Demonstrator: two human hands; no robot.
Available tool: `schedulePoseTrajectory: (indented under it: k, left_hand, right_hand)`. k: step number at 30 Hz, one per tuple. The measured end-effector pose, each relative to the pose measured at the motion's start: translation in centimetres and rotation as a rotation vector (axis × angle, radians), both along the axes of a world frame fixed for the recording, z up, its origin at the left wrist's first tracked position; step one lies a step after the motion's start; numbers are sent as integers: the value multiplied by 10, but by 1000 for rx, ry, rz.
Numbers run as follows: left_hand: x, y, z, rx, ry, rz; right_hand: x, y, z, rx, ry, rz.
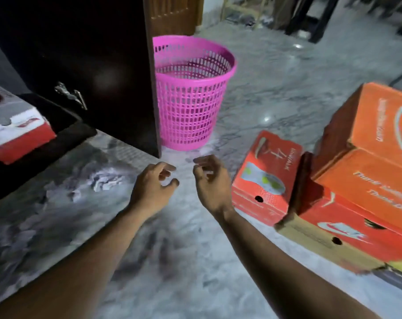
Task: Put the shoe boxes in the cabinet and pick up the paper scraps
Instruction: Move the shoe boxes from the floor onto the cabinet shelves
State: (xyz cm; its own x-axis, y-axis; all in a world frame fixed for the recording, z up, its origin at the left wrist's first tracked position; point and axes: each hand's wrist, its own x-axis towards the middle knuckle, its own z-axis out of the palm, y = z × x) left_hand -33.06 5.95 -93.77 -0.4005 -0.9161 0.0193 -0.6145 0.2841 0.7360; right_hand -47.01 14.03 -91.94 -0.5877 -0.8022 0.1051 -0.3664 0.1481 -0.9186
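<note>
basket point(193, 93): bright pink, open lattice of small holes
floor point(183, 261): grey and white marbled, with dark veins
cabinet door point(91, 65): very dark brown, glossy, with a silvery metal handle point(72, 94)
box in the cabinet point(18, 132): white and grey top, red side
small box point(264, 180): red-orange, white print, a pale picture with green spots
top box point(374, 139): orange with white lettering
bottom box point(347, 233): red with a white logo, plain brown cardboard edge
paper scrap point(106, 181): white, crumpled
</note>
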Motion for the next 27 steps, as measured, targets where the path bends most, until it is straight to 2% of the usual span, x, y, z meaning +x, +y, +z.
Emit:
schedulePoseTrajectory:
  k: [4,8,13,17,21,27]
  left_hand:
    - [-59,33,-16,163,38,-113]
    - [-120,52,-32,287,30,-210]
    - [-168,56,-45,478,52,-212]
    - [-170,56,-57,581,153,-121]
    - [-146,52,-60,540,338,20]
    - [-95,50,-47,705,545,163]
  right_hand:
    - [-49,65,-4,-10,132,-310]
    - [-88,108,-24,155,145,-498]
    - [-112,112,-44,342,-20,-464]
    - [-117,106,-51,436,-96,-534]
    - [-109,105,-66,416,-69,-519]
    - [-91,106,-59,253,-297,-512]
